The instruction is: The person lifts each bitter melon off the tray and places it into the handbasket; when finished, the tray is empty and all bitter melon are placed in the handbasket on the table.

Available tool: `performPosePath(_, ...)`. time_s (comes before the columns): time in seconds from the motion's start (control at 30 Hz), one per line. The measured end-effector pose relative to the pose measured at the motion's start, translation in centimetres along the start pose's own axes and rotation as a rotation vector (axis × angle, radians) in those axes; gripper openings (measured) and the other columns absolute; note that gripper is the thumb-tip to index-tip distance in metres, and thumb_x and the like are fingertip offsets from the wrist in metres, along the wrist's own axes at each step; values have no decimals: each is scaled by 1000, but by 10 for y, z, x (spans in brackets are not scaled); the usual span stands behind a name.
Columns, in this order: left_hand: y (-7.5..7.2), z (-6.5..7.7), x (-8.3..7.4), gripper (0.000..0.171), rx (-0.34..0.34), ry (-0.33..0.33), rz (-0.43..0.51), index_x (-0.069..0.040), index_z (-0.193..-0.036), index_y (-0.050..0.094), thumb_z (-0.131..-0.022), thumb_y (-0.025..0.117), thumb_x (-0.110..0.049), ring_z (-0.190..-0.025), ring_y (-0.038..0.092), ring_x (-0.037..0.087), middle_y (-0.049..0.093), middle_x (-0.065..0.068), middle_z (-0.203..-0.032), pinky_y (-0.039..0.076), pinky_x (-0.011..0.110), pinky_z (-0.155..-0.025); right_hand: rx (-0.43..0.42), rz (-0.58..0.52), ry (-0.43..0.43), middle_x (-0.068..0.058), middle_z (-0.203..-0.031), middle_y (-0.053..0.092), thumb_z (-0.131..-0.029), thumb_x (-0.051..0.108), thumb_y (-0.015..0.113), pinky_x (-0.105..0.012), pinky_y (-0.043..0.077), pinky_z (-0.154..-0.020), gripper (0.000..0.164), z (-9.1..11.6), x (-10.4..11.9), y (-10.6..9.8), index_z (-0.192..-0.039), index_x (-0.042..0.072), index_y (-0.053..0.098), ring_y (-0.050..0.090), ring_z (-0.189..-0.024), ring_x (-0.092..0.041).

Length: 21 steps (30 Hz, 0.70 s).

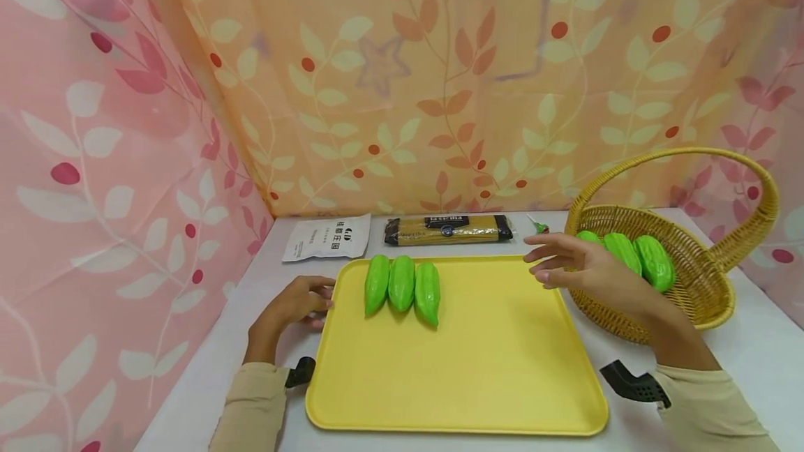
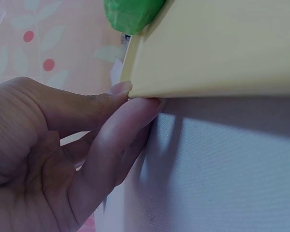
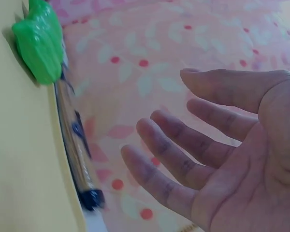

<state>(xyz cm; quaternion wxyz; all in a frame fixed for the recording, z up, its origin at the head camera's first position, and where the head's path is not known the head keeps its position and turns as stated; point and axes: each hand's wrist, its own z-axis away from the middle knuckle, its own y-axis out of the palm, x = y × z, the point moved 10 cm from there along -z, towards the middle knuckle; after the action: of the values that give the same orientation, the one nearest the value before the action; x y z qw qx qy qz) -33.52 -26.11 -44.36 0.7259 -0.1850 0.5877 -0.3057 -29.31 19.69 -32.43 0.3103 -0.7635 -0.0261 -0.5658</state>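
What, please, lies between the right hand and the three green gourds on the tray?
Only bare yellow tray lies between the right hand and the green gourds, seen in the head view.

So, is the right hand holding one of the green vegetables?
No, the right hand is empty, its fingers spread open above the edge of the yellow tray, beside the basket.
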Motion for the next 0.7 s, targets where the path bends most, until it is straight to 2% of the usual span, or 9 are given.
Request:
performPosePath(0.17,0,-1,0,50,1,4,13,2,-144,62,-95,71,-4,-89,65,20,70,15,-114,59,30,-67,79,-48,39,-20,-134,63,-105,14,67,-35,61,-90,53,-20,-7,31,-153,3,49,69,-115,-19)
performPosePath(0.37,0,0,1,49,-4,-8,16,1,-143,63,-95,71,-3,-88,65,19,70,14,-113,59,30,-68,121,-79,77,-23,-134,63,-103,16,71,-37,61,-92,56,-40,-16,60,-152,1,51,68,-117,-32)
performPosePath(0.7,0,1,-1,50,2,14,14,3,-143,63,-95,71,-4,-90,65,19,70,15,-115,60,32,-68,189,-47,145,-30,-141,58,-102,18,69,-48,60,-93,54,-63,-35,103,-151,2,52,70,-114,-29)
